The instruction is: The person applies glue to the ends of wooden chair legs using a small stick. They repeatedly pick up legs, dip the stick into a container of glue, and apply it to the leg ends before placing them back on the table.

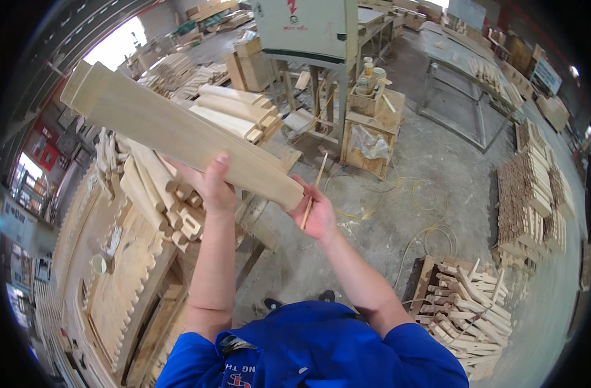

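A long, pale tapered wooden furniture leg [179, 123] is held up at a slant, its wide stepped end at the upper left and its narrow end towards me. My left hand [212, 187] is closed around its middle from below, the thumb up along the side and the other fingers hidden behind the wood. At the narrow end, my right hand [316, 212] touches the leg and pinches a thin, light brown stick [318, 180] that points up and away. I cannot make out whether the stick is a pencil or a brush.
Left of me, a wooden bench with a scalloped edge [140, 284] carries rounded wooden legs [154, 187] and a small cup [100, 263]. Ahead stand a metal cabinet [302, 29] and a wooden box [371, 139]. Hoses [431, 229] cross the floor; wood piles [466, 304] lie at right.
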Motion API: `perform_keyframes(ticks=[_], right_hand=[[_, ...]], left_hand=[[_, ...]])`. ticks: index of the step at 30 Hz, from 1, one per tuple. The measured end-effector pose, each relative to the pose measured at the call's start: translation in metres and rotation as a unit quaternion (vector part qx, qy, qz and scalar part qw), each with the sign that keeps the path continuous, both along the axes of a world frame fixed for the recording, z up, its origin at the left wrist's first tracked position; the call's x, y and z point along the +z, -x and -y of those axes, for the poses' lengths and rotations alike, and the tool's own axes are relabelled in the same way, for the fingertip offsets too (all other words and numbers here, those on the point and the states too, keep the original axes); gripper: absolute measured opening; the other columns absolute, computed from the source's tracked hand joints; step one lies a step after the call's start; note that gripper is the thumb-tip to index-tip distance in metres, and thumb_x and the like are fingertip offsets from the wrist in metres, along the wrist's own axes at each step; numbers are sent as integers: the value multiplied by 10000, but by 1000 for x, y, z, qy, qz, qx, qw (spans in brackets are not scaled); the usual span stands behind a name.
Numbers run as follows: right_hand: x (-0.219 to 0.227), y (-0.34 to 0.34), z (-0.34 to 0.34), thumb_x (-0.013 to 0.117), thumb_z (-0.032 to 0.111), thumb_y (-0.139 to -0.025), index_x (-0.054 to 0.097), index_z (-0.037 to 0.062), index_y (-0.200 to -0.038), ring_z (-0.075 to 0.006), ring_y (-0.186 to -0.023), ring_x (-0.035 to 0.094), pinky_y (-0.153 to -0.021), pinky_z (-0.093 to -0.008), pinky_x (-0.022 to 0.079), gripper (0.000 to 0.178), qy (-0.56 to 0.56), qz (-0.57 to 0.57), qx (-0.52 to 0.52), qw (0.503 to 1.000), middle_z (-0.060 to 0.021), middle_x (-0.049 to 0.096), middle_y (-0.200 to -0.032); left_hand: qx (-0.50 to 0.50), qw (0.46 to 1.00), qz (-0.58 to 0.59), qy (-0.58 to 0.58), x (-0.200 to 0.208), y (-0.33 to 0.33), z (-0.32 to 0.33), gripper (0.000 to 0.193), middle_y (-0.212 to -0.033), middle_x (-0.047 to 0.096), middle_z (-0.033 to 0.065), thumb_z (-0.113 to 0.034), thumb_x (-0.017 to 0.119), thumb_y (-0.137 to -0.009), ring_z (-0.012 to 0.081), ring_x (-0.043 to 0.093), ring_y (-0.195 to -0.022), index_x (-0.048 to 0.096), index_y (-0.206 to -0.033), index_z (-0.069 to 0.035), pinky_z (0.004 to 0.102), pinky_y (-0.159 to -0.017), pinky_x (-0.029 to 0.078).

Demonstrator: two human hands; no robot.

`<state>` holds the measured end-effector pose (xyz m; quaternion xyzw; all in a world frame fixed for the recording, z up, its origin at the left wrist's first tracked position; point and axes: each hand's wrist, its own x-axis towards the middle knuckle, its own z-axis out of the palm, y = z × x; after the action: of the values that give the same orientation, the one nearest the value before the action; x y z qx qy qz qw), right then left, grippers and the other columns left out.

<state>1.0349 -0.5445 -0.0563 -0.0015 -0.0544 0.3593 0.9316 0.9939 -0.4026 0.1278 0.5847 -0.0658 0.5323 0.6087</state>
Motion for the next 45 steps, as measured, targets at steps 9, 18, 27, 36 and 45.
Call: perform_keyframes(ticks=[9, 18, 27, 36, 45], right_hand=[[4, 66, -16, 385, 296, -986, 442, 94, -1336, -204, -1158, 526, -980, -354, 423, 409, 107, -8, 33, 994, -49, 539, -1285], [44, 219, -84, 403, 337, -986, 442, 102, -1319, -181, -1109, 530, -937, -328, 442, 410, 220, 179, 47, 958, -31, 543, -1238], [80, 410, -161, 350, 468, -980, 468, 91, -1229, -199, -776, 662, -526, -322, 519, 468, 269, 298, 413, 818, -103, 623, -1041], [87, 519, -222, 392, 430, -974, 471, 79, -1236, -53, -566, 581, -375, -189, 471, 445, 152, 461, 528, 698, -55, 613, -942], [125, 383, -388, 520, 316, -935, 475, 56, -1290, -132, -697, 593, -666, -287, 480, 443, 293, 750, 336, 489, -79, 629, -950]], left_hand=[[-102, 988, -74, 90, -131, 95, -23, 720, -1246, 477, 93, -337, 672, -722, 227, 474, -1147, 400, -1303, -10, 389, -983, 376], [-25, 968, 89, 232, -84, 299, -68, 786, -1264, 483, 111, -508, 588, -730, 273, 476, -1178, 383, -1322, -33, 422, -978, 404], [304, 916, 190, 180, -62, 569, -95, 834, -1374, 404, 89, -657, 471, -789, 275, 421, -1246, 327, -1402, -111, 449, -1033, 361], [410, 882, 201, 115, -48, 683, -70, 931, -1394, 369, 148, -711, 437, -756, 314, 390, -1280, 275, -1421, -80, 482, -1042, 352], [577, 747, 260, 204, -52, 719, -94, 839, -1314, 429, 149, -616, 534, -770, 302, 438, -1221, 337, -1376, -70, 475, -999, 383]])
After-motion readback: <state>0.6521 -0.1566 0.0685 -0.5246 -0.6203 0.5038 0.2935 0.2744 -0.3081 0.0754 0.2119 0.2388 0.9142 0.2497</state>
